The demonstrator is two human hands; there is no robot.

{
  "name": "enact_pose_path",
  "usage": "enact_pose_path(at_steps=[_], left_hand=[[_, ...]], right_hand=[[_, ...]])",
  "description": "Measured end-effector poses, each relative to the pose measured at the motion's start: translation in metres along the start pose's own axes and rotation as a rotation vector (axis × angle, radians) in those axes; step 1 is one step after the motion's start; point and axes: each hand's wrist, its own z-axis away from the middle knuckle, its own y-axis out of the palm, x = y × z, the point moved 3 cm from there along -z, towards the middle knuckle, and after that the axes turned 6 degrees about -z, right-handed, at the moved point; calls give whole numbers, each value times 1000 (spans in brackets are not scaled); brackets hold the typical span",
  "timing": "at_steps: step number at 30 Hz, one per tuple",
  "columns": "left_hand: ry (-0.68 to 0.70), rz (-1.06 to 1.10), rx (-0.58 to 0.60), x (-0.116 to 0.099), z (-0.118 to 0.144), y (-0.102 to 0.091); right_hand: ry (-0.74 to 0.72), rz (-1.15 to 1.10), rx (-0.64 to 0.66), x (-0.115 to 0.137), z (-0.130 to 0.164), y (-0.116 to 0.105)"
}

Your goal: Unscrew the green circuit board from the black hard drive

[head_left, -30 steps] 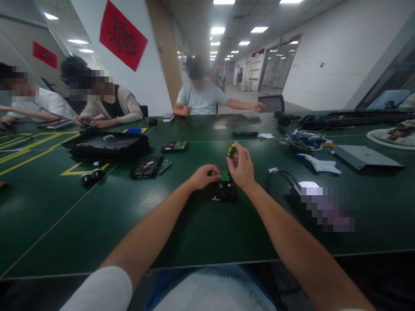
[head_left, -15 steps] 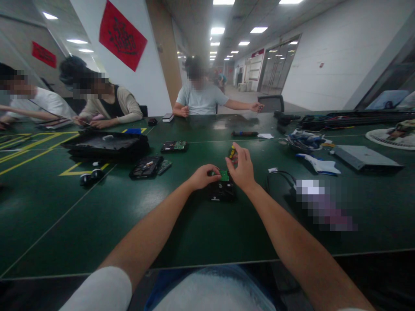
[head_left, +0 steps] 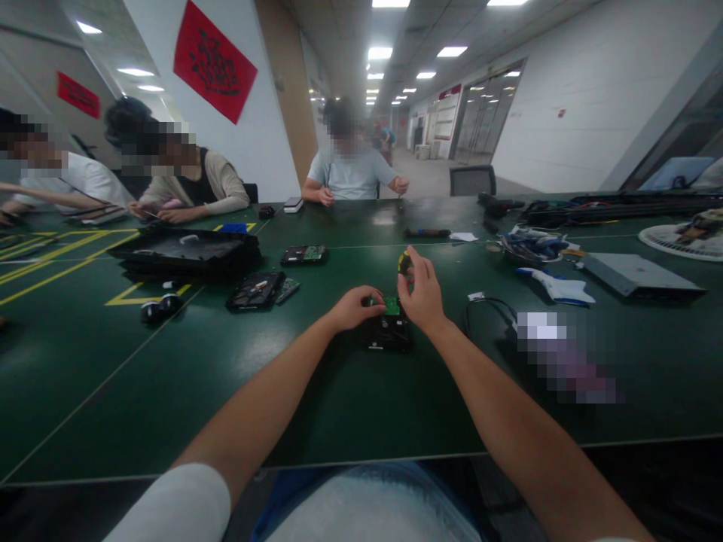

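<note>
I see my right hand [head_left: 422, 297] closed around a screwdriver [head_left: 404, 263] with a yellow-and-black handle, held roughly upright, tip down on the hard drive [head_left: 388, 330]. The drive lies flat, green circuit board [head_left: 391, 305] up, about midway between the near and far edges of the table [head_left: 169, 376], a little right of centre. My left hand [head_left: 355, 307] is curled, fingertips resting on the drive's far left corner; I cannot tell whether it pinches anything small. Risks as I judge them: the tip itself is hidden behind my fingers, so I cannot confirm it sits in a screw head; if it rides off, it could skate across the board and gouge it. The left hand steadies only one corner, so the drive may pivot on the smooth table under twisting force. A loosened screw could roll away on the dark green surface and be hard to find. The black cable [head_left: 486, 305] lies just beside my right forearm, near enough to snag. Other drives [head_left: 305, 255] and a black tray [head_left: 186, 252] sit toward the far left, well apart.
</note>
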Motion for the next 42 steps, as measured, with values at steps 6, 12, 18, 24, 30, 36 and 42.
enact_pose_path(at_steps=[6, 12, 18, 24, 30, 36, 42], left_hand=[[3, 5, -2, -1, 0, 0], [6, -5, -3, -2, 0, 0], [22, -12, -8, -2, 0, 0], [11, -9, -2, -2, 0, 0], [13, -5, 0, -3, 0, -1], [6, -14, -4, -1, 0, 0], [11, -8, -2, 0, -1, 0]], right_hand=[[1, 9, 8, 1, 0, -1], [16, 27, -22, 1, -1, -1], [-2, 9, -15, 0, 0, -1], [24, 20, -21, 1, -1, -2], [-14, 10, -27, 3, -2, -3], [22, 9, -34, 2, -2, -3], [5, 8, -38, 1, -1, -2]])
